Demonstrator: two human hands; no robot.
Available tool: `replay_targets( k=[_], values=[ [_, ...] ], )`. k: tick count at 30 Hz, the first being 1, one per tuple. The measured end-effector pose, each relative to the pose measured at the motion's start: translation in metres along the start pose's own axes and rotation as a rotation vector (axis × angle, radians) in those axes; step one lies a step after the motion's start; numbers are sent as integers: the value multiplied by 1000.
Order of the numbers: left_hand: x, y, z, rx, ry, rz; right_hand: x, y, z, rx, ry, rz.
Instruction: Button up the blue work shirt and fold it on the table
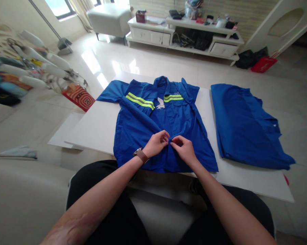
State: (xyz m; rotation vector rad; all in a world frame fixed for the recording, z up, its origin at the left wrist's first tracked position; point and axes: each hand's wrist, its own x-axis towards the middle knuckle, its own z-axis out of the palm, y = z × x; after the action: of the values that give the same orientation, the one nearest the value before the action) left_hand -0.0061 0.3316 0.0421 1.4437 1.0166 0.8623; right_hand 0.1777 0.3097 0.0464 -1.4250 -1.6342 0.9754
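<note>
A blue work jacket (138, 132) with yellow-and-grey reflective strips lies spread on a white table, its collar pointing away from me. Both hands meet at its front opening, low on the chest. My left hand (157, 143), with a brown-strapped watch at the wrist, pinches one front edge. Close beside it, my right hand (182, 148) pinches the other edge between thumb and fingers. Whether a button lies between the fingertips is too small to tell. Above the hands the front gapes open, showing a pale bird-shaped print inside.
Folded blue clothing (242, 126) lies on the right of the white table (92, 131). A red patterned paper bag (79, 97) stands past the left edge. Farther back are a low white cabinet (153, 35) with clutter on it and a pale ottoman (109, 20).
</note>
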Motion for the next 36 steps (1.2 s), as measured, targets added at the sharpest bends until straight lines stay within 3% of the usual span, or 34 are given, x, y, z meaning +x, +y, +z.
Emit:
replay_targets(
  k=[7,11,19,24,26,29,36],
  values=[
    [1,-2,0,-39,-2,14,-1,-6,-1,-109,-41,-127],
    [1,-2,1,-108,27,-53,-3,-3,0,-200,-75,-211],
    [2,3,3,-245,63,-117,-6,-6,1,-215,-21,-192],
    [3,-1,3,-325,132,-231,-6,-6,1,-224,18,-204],
    [2,-4,2,-307,111,-310,-7,-6,1,-227,32,-204],
    [1,-6,1,-276,-19,-429,-6,-7,1,-234,47,-191],
    [-2,-2,1,-462,-55,-455,-5,-10,1,-205,19,-215]
  ],
)
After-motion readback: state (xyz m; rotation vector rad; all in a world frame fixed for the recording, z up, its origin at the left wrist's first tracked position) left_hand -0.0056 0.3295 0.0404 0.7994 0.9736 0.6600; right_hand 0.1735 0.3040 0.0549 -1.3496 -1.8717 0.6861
